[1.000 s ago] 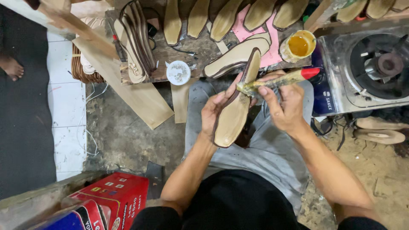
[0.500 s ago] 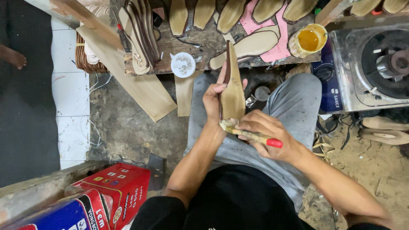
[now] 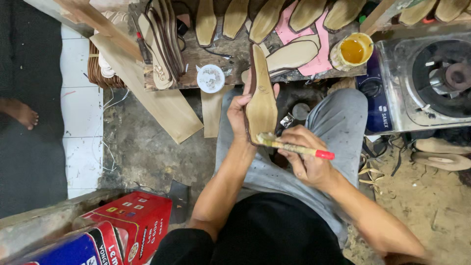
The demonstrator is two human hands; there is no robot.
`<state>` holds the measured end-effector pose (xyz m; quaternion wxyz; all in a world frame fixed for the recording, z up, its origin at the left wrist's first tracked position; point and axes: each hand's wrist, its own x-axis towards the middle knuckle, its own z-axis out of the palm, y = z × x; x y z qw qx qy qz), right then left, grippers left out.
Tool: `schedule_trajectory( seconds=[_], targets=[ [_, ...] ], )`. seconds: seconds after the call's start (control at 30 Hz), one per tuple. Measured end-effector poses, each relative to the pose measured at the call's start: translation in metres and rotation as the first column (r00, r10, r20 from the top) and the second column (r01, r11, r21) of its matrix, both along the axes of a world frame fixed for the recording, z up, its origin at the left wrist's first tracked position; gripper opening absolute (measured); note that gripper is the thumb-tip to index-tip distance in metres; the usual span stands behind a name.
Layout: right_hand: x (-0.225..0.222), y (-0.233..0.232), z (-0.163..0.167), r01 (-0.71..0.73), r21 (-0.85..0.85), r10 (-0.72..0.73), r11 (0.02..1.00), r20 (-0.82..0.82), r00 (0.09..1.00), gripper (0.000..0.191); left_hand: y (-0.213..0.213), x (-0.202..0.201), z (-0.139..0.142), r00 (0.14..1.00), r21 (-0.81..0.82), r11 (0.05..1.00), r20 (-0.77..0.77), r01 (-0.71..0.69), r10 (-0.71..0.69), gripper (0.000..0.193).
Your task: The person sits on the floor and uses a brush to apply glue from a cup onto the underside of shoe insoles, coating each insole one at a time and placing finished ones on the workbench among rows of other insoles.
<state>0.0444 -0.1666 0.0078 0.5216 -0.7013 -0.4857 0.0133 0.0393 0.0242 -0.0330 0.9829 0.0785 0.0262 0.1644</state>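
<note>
You brush a shoe sole above your lap.
Your left hand [image 3: 240, 115] grips the tan sole [image 3: 261, 100] (toe at twelve o'clock); your right hand [image 3: 306, 154] pinches the red-tipped brush [image 3: 294, 147], bristles on its heel.

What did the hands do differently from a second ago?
The right hand brought the brush down from the sole's top end to its near end. The left hand turned the sole from slanted to nearly straight. Both hands keep their hold, and the glue cup stays on the bench.
</note>
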Motion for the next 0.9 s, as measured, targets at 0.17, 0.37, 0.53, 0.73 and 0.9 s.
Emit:
schedule_trajectory(
  seconds=[0.17, 0.37, 0.53, 0.73, 0.9],
  targets=[
    [0.007, 0.001, -0.013, 0.209, 0.131, -0.202, 0.969, -0.067, 0.977, 0.016, 0.001, 0.001, -0.002, 0.996, -0.064, 0.998, 0.084, 0.011, -0.005, 0.077],
    [-0.019, 0.004, -0.014, 0.165, 0.151, -0.153, 0.975, -0.088, 0.984, 0.019, 0.005, 0.004, 0.01, 0.993, -0.003, 0.995, 0.07, -0.099, 0.099, 0.08],
    [0.001, -0.001, -0.007, 0.189, 0.107, -0.197, 0.976, 0.066, 0.978, 0.015, -0.006, -0.003, 0.014, 0.998, 0.141, 0.99, 0.054, 0.014, -0.022, 0.085],
    [0.033, 0.019, -0.009, 0.373, 0.079, -0.378, 0.924, 0.057, 0.924, 0.02, -0.013, -0.015, 0.013, 0.988, 0.222, 0.963, -0.002, 0.151, -0.154, 0.087],
    [-0.018, 0.002, -0.027, 0.054, 0.116, -0.048, 0.992, -0.051, 0.998, 0.017, 0.017, -0.011, 0.008, 0.991, 0.234, 0.963, -0.037, 0.136, -0.131, 0.086]
  ],
)
